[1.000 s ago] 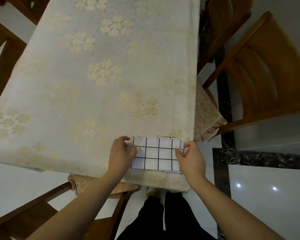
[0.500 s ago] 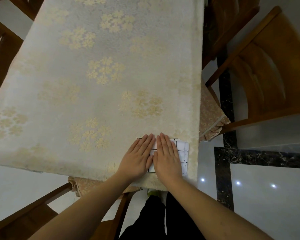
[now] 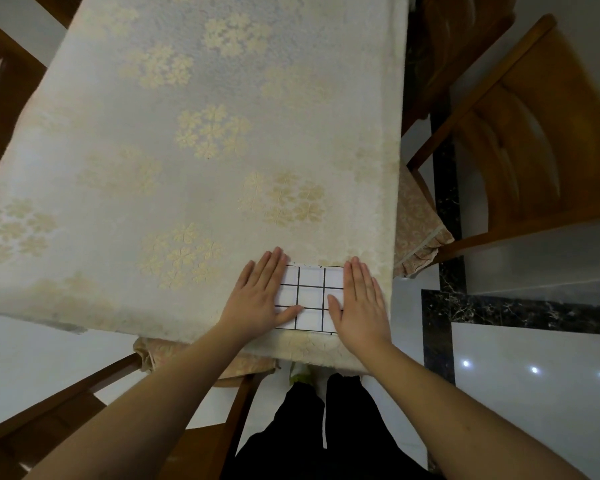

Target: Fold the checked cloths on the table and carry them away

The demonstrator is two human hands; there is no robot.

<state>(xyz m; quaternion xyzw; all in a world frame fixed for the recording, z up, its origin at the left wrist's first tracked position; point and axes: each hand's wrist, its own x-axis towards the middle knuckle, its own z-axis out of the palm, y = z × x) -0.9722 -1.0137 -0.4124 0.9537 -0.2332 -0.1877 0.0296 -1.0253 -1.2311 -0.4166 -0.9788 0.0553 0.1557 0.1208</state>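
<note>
I see the desk covered in a matt cream cloth, its weave rough and raised into pale gold flower clusters. At the desk's near edge lies the checked cloth, smooth and flat, white with thin black lines, looking almost papery. Around the desk the chairs are warm brown wood with a soft sheen. Below the desk the floor is glossy tile, mirroring lamps, with a polished black marbled band.
</note>
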